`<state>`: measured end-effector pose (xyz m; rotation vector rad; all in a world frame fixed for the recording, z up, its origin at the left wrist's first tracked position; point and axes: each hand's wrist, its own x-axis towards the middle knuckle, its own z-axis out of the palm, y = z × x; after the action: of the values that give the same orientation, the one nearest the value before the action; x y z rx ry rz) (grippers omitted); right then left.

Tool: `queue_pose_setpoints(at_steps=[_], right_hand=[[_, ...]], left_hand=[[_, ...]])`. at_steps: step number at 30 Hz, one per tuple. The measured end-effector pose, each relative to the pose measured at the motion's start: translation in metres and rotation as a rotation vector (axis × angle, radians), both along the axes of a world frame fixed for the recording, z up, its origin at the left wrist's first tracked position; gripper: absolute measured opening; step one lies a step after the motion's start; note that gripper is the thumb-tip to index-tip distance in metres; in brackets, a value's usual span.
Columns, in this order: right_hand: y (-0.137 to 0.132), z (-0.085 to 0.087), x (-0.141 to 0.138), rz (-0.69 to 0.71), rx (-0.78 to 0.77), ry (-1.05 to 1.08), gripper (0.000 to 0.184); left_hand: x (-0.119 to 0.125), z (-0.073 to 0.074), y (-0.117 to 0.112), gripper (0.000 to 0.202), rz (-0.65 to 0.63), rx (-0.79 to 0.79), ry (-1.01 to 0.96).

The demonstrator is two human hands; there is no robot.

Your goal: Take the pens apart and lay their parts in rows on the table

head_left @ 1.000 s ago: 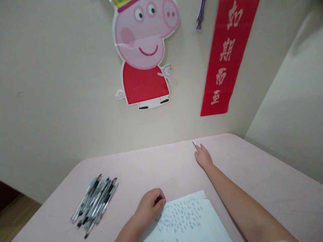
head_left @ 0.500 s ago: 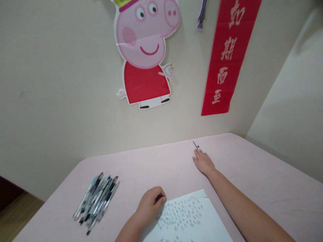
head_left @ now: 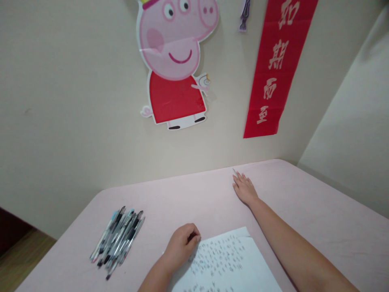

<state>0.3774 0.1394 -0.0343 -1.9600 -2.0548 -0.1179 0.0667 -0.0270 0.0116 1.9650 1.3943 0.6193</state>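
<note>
My right hand (head_left: 244, 190) lies flat at the far edge of the table with its fingers stretched out. A slim pen (head_left: 234, 171) sticks out past the fingertips; the rest of it is hidden beneath the hand. My left hand (head_left: 182, 245), loosely curled, rests on the upper left edge of a white sheet of paper (head_left: 261, 267). Nothing shows between its fingers and thumb. Rows of dark handwriting cover the upper part of the sheet, and its top right corner has a crease.
A bundle of several pens (head_left: 118, 239) lies on the left side of the pink-covered table (head_left: 170, 207). Behind the table rises a wall with a cartoon pig cutout (head_left: 178, 97) and a red banner (head_left: 275, 69). A small purple hanging (head_left: 244, 18) is between them.
My right hand has slid slightly forward over the pen, so less of the pen shows. My left hand stays in place on the paper.
</note>
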Motion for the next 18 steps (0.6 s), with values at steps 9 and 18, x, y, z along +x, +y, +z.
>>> queue_pose_setpoints(at_steps=[9, 18], right_hand=[[0.014, 0.006, -0.002, -0.060, -0.123, -0.006, 0.053], [0.010, 0.009, -0.004, -0.064, -0.080, 0.032, 0.047]], left_hand=[[0.001, 0.000, 0.000, 0.012, 0.003, -0.013, -0.001], [0.001, 0.002, 0.000, 0.012, 0.004, -0.006, 0.014]])
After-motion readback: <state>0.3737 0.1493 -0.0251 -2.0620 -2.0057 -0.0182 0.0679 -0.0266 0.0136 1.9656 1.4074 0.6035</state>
